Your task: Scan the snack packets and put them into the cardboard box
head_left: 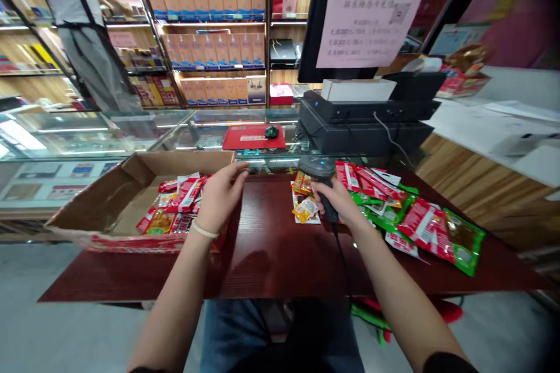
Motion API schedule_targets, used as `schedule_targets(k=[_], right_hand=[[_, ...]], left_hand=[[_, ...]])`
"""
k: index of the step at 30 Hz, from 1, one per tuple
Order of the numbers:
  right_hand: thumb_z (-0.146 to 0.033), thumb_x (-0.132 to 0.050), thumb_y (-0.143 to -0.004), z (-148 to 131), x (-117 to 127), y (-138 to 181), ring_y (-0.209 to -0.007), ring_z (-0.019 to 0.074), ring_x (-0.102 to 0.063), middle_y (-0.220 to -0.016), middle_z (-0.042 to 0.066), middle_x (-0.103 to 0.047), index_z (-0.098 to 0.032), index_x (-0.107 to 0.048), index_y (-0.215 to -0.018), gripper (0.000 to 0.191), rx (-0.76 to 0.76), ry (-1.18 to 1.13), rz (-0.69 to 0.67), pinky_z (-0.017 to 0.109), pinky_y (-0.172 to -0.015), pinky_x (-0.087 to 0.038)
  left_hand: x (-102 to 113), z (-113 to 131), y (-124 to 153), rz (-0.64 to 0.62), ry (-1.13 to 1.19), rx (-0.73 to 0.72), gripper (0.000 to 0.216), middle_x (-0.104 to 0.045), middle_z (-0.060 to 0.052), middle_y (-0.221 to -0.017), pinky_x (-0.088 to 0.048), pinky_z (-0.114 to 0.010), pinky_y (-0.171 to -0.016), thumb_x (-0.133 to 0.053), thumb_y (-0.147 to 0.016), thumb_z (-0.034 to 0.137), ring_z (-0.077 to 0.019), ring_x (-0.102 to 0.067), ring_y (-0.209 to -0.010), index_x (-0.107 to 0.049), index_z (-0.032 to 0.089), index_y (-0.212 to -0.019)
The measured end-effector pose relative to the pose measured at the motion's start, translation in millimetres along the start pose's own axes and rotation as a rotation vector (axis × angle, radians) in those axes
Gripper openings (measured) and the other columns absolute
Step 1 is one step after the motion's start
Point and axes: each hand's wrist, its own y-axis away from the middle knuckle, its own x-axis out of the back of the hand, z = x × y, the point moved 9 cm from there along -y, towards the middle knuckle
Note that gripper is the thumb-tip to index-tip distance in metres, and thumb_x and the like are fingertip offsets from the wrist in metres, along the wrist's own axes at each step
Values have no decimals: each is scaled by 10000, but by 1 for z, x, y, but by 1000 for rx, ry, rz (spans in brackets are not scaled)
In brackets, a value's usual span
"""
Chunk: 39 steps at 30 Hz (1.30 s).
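My right hand [335,201] is wrapped round the handle of a dark barcode scanner [318,170], whose cord runs down over the desk. Just beneath the scanner lie a few small orange and white snack packets [306,210]. To the right is a loose pile of red and green snack packets [422,221]. My left hand [223,192] hangs above the right side of an open cardboard box [111,198], fingers stretched forward and nothing visible in them. Inside the box, more red snack packets [186,195] lie in a heap, partly hidden by my left hand.
A monitor bearing a paper sign [367,29] stands behind the dark red desk [266,256], above a black cash drawer [359,134]. A mouse [271,132] rests on a red mat [245,137] on the glass counter. A person [83,29] stands by the shelves at the back left.
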Motion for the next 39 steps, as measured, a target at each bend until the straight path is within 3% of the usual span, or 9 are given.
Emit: schedule_targets(k=[4, 9, 11, 14, 21, 27, 32, 36, 39], right_hand=[[-437, -683, -756, 8, 29, -3, -334, 92, -445, -510, -74, -517, -222, -535, -853, 278, -19, -6, 72, 204, -300, -374], [-454, -685, -751, 20, 53, -8, -349, 95, -464, -522, -82, -523, -230, -532, -903, 311, -21, -40, 108, 201, -308, -385], [-455, -687, -748, 26, 58, -10, -351, 95, -468, -520, -81, -526, -228, -527, -889, 311, -25, -54, 103, 203, -317, -393], [-460, -687, -746, 37, 64, -10, -342, 98, -465, -496, -77, -513, -220, -511, -820, 307, -45, -51, 105, 211, -321, -397], [-440, -695, -737, 43, 68, -10, -316, 104, -451, -493, -85, -523, -221, -514, -861, 311, -38, -57, 141, 223, -301, -377], [-436, -703, -736, 42, 67, -6, -340, 94, -452, -504, -65, -529, -209, -509, -766, 301, -50, -89, 161, 217, -318, -381], [-432, -703, -752, 46, 65, -6, -357, 97, -465, -522, -67, -533, -205, -526, -813, 293, -37, -127, 141, 216, -328, -392], [-426, -690, -774, 48, 63, -6, -360, 97, -462, -521, -65, -530, -203, -525, -813, 280, -37, -131, 128, 216, -329, -392], [-420, -700, -764, 45, 60, -5, -354, 93, -459, -524, -62, -538, -202, -525, -806, 282, -30, -132, 127, 218, -336, -396]], left_hand=[[-85, 18, -9, -176, 80, -30, 259, -716, -47, -1087, -500, -306, -878, -527, -895, 291, -193, -670, -963, -658, 227, -1108], [-194, -7, -6, -372, 123, 60, 206, -732, -38, -933, -481, -276, -759, -561, -860, 299, -190, -667, -839, -693, 219, -997], [-224, -23, 0, -409, 120, 117, 236, -722, -39, -872, -465, -276, -711, -553, -866, 363, -188, -653, -783, -693, 205, -971], [-252, -37, 11, -470, 99, 115, 322, -699, -58, -860, -457, -283, -691, -532, -870, 447, -191, -633, -761, -684, 181, -970], [-265, -25, 29, -585, 37, -139, 480, -654, -114, -1070, -459, -329, -874, -670, -765, 359, -242, -610, -985, -612, 172, -1203], [-267, -28, 36, -655, 97, -121, 273, -690, -77, -958, -457, -308, -795, -617, -816, 347, -223, -628, -877, -667, 178, -1025], [-252, -51, 30, -493, 334, 95, 285, -701, -46, -964, -473, -297, -817, -583, -848, 399, -202, -636, -892, -677, 189, -1016], [-244, -83, 27, -283, 640, 427, 372, -690, -58, -950, -533, -308, -702, -587, -833, 461, -192, -669, -772, -620, 176, -1068], [-249, -95, 31, -212, 1006, 669, 415, -660, -58, -933, -566, -340, -668, -592, -826, 475, -189, -696, -708, -509, 188, -1114]])
